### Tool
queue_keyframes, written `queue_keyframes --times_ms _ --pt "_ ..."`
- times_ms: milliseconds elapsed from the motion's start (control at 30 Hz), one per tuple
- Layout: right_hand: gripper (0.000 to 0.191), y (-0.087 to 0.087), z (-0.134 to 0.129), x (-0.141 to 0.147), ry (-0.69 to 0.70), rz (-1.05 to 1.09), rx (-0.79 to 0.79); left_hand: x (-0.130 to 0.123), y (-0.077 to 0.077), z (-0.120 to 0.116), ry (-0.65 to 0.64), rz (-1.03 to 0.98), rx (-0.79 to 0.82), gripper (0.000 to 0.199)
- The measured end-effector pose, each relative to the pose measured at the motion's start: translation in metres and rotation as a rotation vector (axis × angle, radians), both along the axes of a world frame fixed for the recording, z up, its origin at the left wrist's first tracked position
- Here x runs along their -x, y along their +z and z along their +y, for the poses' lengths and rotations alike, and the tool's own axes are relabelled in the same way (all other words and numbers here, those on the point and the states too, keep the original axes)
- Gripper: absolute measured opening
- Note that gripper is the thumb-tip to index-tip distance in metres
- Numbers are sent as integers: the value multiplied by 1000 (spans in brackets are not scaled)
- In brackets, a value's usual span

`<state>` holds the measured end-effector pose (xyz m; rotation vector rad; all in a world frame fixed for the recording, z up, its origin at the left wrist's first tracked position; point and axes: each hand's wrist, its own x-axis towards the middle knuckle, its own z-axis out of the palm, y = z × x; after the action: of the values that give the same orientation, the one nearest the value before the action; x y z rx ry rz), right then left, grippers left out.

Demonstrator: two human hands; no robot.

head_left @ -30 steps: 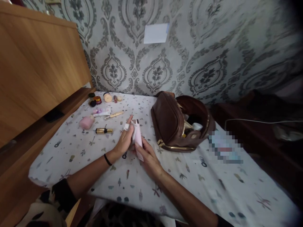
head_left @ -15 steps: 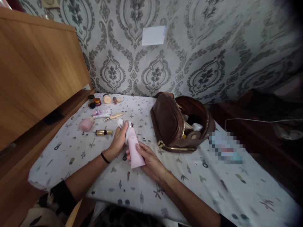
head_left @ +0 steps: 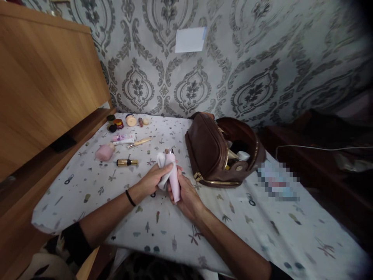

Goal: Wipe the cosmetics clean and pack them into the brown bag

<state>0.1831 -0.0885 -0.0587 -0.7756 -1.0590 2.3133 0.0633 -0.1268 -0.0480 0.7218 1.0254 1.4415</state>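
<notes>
A pale pink squeeze tube (head_left: 174,179) with a shiny silver cap is held above the table, cap end away from me. My right hand (head_left: 188,194) grips its lower part from the right. In my left hand (head_left: 154,179) a white cloth (head_left: 164,179) is bunched and pressed against the tube's left side, the thumb lying over the tube. Left of my hands a gold and black cosmetic tube (head_left: 127,162) lies on the table, beside a pink bottle (head_left: 105,152). My right hand is left of a brown leather bag (head_left: 205,149), which is unzipped with items inside.
Small jars (head_left: 118,123), a round peach container (head_left: 131,120), a white and purple tube (head_left: 124,138) and a beige pencil-like item (head_left: 140,142) lie at the table's back left. A wooden cabinet (head_left: 52,77) borders the left. A blurred packet (head_left: 278,182) lies right of the bag.
The pink tube has turned so its narrow side shows, and it has shifted slightly right. My left hand with the cloth has moved right and down along the tube.
</notes>
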Motion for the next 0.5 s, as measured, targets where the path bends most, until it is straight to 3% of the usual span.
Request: queue_keyframes --times_ms 100,300,433,500 --pt "60 -2 1 0 -22 -41 -33 -3 1 -2 15 51 9 59" --pt "48 -1 -4 0 55 -3 -253 -1 -1 0 220 70 26 52" --pt "73 -3 -8 1 61 32 -378 3 0 2 377 95 96 63" --pt "69 -4 -9 0 65 20 -382 4 0 2 377 80 128 70"
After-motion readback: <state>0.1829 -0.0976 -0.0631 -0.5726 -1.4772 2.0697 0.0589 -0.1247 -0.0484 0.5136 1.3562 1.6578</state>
